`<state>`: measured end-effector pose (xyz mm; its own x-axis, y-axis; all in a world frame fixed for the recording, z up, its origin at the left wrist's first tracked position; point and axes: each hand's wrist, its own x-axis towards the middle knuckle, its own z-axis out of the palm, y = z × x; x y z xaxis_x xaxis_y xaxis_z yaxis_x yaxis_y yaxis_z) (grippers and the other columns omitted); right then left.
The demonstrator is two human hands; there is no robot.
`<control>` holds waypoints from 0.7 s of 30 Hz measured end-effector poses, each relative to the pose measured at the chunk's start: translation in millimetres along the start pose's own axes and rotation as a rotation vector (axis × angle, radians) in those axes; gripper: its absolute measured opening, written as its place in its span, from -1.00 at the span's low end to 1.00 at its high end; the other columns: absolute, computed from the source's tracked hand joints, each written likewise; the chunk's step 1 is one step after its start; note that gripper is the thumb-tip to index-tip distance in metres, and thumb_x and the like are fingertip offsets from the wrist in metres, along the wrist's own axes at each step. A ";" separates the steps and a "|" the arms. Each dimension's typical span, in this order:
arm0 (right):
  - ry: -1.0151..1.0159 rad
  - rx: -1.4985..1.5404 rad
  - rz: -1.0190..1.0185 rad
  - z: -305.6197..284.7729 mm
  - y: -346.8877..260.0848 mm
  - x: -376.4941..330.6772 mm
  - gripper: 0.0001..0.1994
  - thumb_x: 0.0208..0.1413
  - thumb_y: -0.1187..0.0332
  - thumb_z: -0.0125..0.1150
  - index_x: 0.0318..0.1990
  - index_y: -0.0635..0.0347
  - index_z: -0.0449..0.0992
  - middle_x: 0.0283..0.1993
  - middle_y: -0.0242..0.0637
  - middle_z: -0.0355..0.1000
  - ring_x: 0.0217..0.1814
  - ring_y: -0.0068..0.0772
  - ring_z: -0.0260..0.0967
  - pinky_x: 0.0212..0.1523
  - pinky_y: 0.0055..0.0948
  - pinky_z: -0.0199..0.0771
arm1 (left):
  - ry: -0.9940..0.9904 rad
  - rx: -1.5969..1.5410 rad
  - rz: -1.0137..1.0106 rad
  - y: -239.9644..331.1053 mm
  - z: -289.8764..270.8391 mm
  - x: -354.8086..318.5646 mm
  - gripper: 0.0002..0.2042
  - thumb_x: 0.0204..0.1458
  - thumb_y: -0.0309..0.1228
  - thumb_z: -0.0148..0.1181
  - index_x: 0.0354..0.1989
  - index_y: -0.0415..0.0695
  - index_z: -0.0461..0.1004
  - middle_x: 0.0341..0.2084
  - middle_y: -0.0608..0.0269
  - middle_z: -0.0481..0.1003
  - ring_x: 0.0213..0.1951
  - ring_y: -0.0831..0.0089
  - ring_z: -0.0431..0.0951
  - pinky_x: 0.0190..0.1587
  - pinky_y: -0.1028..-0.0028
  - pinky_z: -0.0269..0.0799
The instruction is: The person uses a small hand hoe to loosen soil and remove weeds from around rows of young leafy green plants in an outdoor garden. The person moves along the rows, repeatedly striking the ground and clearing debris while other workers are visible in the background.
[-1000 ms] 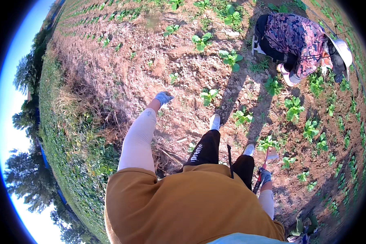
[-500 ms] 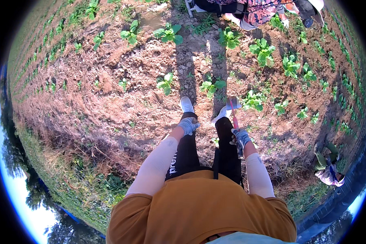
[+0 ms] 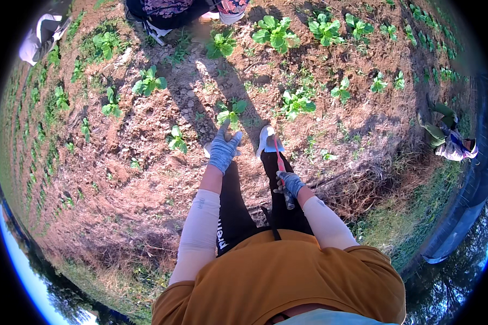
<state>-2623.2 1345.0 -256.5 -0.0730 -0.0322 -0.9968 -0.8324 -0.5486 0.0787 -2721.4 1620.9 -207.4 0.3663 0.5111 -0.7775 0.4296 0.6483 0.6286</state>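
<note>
My left hand (image 3: 224, 150), in a grey-blue glove, reaches forward with its fingers apart and holds nothing. Just beyond its fingertips grows a small leafy green plant (image 3: 233, 112); whether they touch cannot be made out. My right hand (image 3: 291, 184), gloved too, is wrapped round the handle of a small hand hoe (image 3: 280, 161) with a red shaft. The hoe points away from me, its flat metal end over my right shoe (image 3: 264, 140). Part of my left shoe (image 3: 207, 150) is hidden behind my left hand.
Several leafy plants stand in rows, among them one ahead on the right (image 3: 297, 104) and one on the left (image 3: 148, 82). A person in flowered clothing (image 3: 171, 11) is at the far edge. Other people are at the far left (image 3: 40, 38) and right (image 3: 450, 135). Dry grass (image 3: 385, 189) lies at right.
The view has turned, so plants and the flowered person shift left. My left hand has moved from near my leg out toward a plant, its fingers spreading. The right keeps the hoe, now nearer my leg.
</note>
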 end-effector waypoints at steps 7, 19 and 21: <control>-0.064 -0.037 -0.158 -19.6 -24.3 -12.0 -0.78 0.10 0.22 0.08 -0.39 0.19 0.34 -0.64 -0.31 0.27 -0.75 -0.39 0.24 -0.49 -0.19 0.56 | -0.450 0.796 0.113 -59.2 73.5 -30.5 -0.67 -0.02 -0.24 0.20 -0.10 -0.09 0.42 -0.64 0.40 0.37 -0.59 0.67 0.34 -0.50 0.56 0.34; -0.037 0.002 -0.143 7.1 -30.5 13.3 -0.75 0.11 0.17 0.05 -0.42 0.16 0.34 -0.67 -0.29 0.32 -0.76 -0.37 0.30 -0.65 -0.33 0.46 | -0.570 0.918 -0.039 -75.0 37.1 34.5 -0.63 0.00 -0.24 0.16 -0.05 -0.14 0.37 -0.47 0.27 0.49 -0.53 0.55 0.44 -0.51 0.52 0.44; -0.042 0.001 -0.150 20.5 -43.2 20.3 -0.77 0.08 0.19 0.09 -0.34 0.17 0.34 -0.65 -0.34 0.26 -0.73 -0.42 0.24 -0.58 -0.28 0.54 | -0.577 0.999 -0.035 -82.3 14.6 60.3 -0.63 0.01 -0.25 0.15 -0.03 -0.14 0.36 -0.61 0.34 0.39 -0.61 0.57 0.38 -0.60 0.51 0.38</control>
<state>-2600.0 1385.2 -279.8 0.0293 0.0856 -0.9959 -0.8361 -0.5439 -0.0713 -2722.7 1590.1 -305.8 0.5536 0.0007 -0.8328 0.8142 -0.2105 0.5411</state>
